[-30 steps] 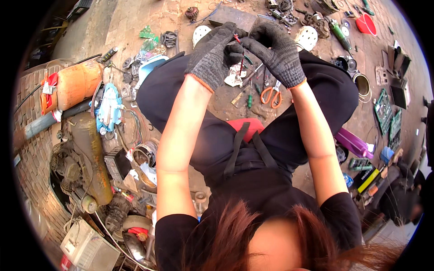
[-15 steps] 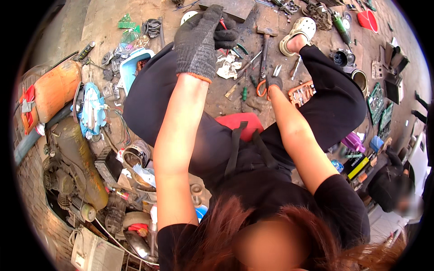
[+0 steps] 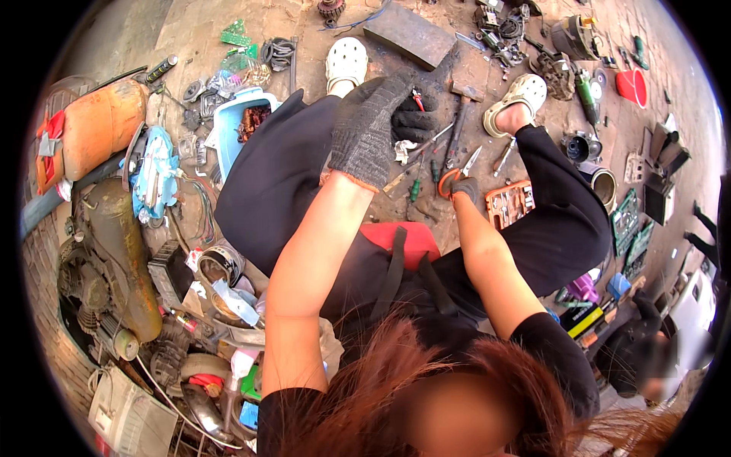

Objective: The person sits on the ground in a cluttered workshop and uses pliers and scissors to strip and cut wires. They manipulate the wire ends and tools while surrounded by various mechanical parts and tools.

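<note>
My gloved left hand (image 3: 379, 122) is raised, fingers curled round a small red item (image 3: 417, 97) that is partly hidden. My gloved right hand (image 3: 464, 186) is low near the ground, gripping orange-handled scissors (image 3: 470, 160). A hammer (image 3: 459, 118) lies just beyond the scissors. Screwdrivers with green handles (image 3: 414, 190) lie to their left. An orange tool set (image 3: 510, 204) is right of my right hand.
Cream clogs (image 3: 344, 62) are on my feet. A blue tub (image 3: 228, 122), an orange cylinder (image 3: 103, 133) and machine parts crowd my left. A dark metal slab (image 3: 407, 34), grinder (image 3: 585, 99), red bucket (image 3: 631, 89) and another person (image 3: 632, 350) are around.
My right hand has left the left hand, moved down to the ground and taken hold of the scissors. My left hand still holds the red item. My right foot has come into view.
</note>
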The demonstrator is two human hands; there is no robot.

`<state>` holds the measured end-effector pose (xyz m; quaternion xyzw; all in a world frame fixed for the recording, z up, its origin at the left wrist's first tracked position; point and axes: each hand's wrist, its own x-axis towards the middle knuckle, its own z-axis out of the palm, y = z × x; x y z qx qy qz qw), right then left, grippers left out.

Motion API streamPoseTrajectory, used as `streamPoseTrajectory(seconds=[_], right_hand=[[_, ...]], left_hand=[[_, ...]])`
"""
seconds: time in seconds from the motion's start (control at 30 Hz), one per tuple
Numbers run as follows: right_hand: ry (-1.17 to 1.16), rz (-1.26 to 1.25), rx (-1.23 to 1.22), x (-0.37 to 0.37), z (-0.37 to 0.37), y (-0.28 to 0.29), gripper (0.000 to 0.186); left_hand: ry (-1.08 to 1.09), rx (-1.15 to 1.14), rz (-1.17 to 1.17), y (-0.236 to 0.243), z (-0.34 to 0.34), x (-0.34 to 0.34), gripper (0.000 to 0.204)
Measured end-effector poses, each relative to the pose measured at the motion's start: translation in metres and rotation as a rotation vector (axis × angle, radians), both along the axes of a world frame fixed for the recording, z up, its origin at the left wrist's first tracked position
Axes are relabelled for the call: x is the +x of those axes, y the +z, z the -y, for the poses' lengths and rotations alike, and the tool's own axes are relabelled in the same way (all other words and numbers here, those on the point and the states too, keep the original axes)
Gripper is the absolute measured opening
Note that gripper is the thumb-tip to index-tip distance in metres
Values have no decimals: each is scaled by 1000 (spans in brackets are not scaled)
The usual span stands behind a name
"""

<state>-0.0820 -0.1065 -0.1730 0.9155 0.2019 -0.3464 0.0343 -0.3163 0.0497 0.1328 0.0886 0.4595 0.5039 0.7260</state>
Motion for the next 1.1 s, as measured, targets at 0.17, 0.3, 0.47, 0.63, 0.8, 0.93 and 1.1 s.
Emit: streamPoseTrajectory(seconds=[0.17,0.3,0.47,0.63,0.8,0.93,1.1], right_hand=[[340,-143,-179,43,29,-93,72],[459,-130,-265,38,37,-120,83],[623,-90,-395,24,24,-127,76],[665,-116,-445,46,11,-100,69],[-369,-457,250,-5,-26,18,38],[-564,-1121,789,-21,-37,161,22],[-1,-1634,914,-18,-23,309,52]], left_hand=[[-30,-1,-6,11,0,13,20],[-54,20,9,20,12,12,20],[-100,71,-115,34,12,18,19],[-79,136,-67,34,4,33,19],[-9,185,-134,41,8,37,18],[-39,256,-120,40,5,40,17],[-41,345,-180,50,7,38,17]])
